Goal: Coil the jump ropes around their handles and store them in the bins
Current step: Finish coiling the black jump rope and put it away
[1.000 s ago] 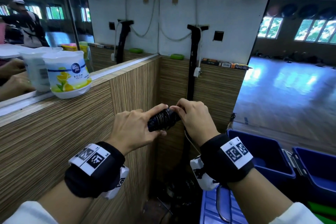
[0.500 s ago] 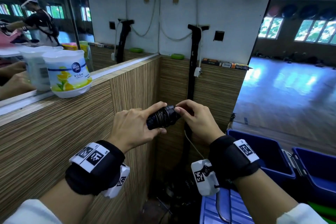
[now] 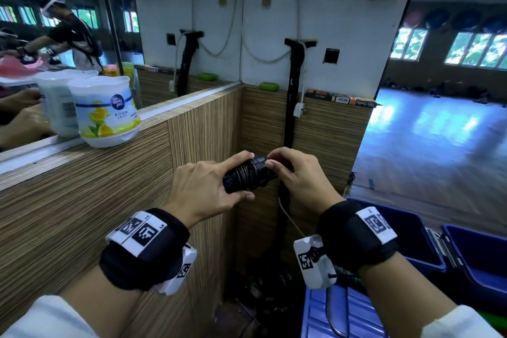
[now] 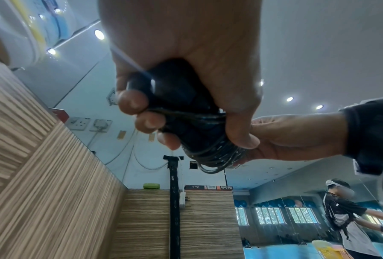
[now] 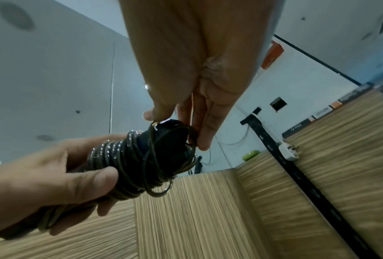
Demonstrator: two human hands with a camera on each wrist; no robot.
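A black jump rope (image 3: 247,174) is wound in many dark turns around its handles, held level at chest height in front of the wooden corner. My left hand (image 3: 208,189) grips the bundle's left part, thumb below and index finger along the top; its curled fingers (image 4: 139,103) show in the left wrist view. My right hand (image 3: 296,173) pinches the last loose turn of rope (image 5: 152,126) at the handle's right end (image 5: 170,133). Two open blue bins (image 3: 406,230) (image 3: 482,250) stand low at the right.
A wood-grain partition (image 3: 82,214) with a ledge runs along the left and carries a white air-freshener tub (image 3: 105,111). A black post (image 3: 292,96) stands in the corner behind my hands. A blue ribbed lid (image 3: 343,315) lies below my right wrist. Another person shows in the mirror (image 3: 74,35).
My right hand has turned, its wrist rolling outward, while working the rope end at the handle tip. The bundle stays in my left hand in about the same place.
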